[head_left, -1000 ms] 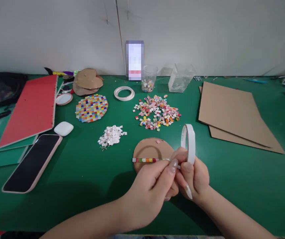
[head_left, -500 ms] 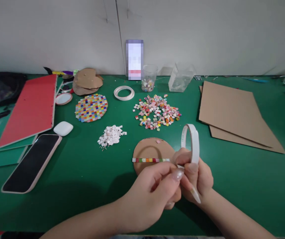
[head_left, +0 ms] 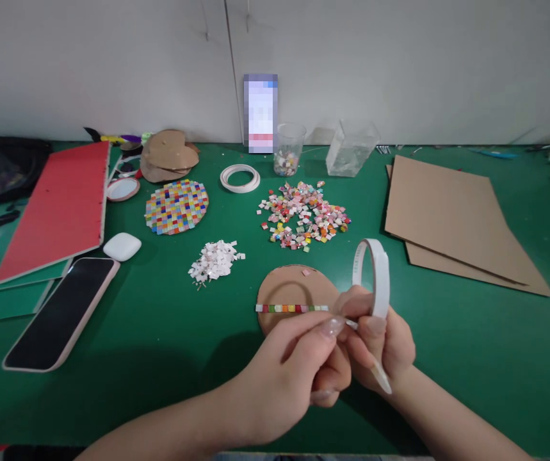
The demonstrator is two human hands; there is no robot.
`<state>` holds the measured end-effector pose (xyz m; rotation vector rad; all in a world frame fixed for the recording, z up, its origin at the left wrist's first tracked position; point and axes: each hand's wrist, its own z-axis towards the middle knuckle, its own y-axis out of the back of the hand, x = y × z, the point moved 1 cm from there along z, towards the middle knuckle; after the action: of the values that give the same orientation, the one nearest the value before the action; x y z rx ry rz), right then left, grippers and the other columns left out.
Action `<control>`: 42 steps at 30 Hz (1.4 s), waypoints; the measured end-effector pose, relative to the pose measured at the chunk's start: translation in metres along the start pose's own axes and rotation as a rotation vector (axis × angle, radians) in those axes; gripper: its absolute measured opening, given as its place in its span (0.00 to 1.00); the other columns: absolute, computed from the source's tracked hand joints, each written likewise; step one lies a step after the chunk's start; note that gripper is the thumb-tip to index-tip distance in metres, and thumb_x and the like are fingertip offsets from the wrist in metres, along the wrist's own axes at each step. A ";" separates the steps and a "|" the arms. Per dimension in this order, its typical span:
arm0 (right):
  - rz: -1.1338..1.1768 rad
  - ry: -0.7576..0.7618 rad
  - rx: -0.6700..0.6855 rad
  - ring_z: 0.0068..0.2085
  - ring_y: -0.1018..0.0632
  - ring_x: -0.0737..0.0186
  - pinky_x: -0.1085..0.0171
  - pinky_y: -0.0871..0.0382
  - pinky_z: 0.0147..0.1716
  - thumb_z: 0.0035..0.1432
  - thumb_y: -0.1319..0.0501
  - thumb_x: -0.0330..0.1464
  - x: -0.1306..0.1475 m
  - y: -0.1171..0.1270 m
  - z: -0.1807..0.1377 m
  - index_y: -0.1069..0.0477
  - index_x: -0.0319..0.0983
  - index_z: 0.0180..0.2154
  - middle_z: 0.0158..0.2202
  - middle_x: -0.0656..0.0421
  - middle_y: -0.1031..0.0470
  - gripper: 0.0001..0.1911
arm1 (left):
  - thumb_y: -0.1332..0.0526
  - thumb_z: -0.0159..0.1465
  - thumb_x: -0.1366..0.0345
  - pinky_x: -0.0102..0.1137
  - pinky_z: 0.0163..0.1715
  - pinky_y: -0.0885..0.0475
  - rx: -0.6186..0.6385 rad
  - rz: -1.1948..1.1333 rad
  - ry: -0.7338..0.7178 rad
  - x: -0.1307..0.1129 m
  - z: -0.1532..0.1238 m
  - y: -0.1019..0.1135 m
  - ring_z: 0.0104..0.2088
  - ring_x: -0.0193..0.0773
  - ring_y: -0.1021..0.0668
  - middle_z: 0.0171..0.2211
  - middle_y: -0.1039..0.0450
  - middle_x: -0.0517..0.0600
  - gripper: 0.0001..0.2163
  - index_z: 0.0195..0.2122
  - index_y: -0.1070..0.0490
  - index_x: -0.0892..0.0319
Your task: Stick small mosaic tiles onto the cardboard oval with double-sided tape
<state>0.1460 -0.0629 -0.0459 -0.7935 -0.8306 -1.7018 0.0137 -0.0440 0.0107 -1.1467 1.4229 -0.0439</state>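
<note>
My right hand point(head_left: 383, 339) is closed around a roll of white double-sided tape point(head_left: 381, 275), held upright on its edge. With thumb and forefinger, my left hand point(head_left: 303, 365) pinches at the tape's loose end, a small white strip showing between the two hands. Below and behind them lies a round cardboard disc point(head_left: 275, 288), partly hidden by my left hand. One row of coloured square tiles point(head_left: 287, 308) crosses the disc, and a single pink tile point(head_left: 306, 273) rests near its top edge.
Loose coloured tiles point(head_left: 308, 218) and a pile of white bits point(head_left: 214, 261) lie beyond the disc. Further off are a second tape roll point(head_left: 239, 178), a tile-covered disc point(head_left: 177, 207), a clear cup point(head_left: 288, 150) and a clear box point(head_left: 351, 150). Cardboard sheets point(head_left: 442, 218) lie right, a phone point(head_left: 61, 314) left.
My left hand has drawn slightly left, away from my right hand, and the strip between them shows differently. The tape roll has shifted a little to the right.
</note>
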 end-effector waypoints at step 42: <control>-0.424 0.438 0.358 0.20 0.36 0.64 0.64 0.42 0.19 0.66 0.57 0.33 0.013 0.013 0.037 0.40 0.41 0.30 0.20 0.60 0.37 0.13 | 0.53 0.60 0.69 0.21 0.12 0.57 -0.006 -0.197 0.275 -0.012 0.006 0.014 0.11 0.23 0.55 0.10 0.55 0.37 0.11 0.24 0.36 0.63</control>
<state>0.1594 -0.0417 -0.0135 0.0111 -0.9967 -1.9180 0.0072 -0.0257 0.0090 -1.3204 1.5446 -0.3483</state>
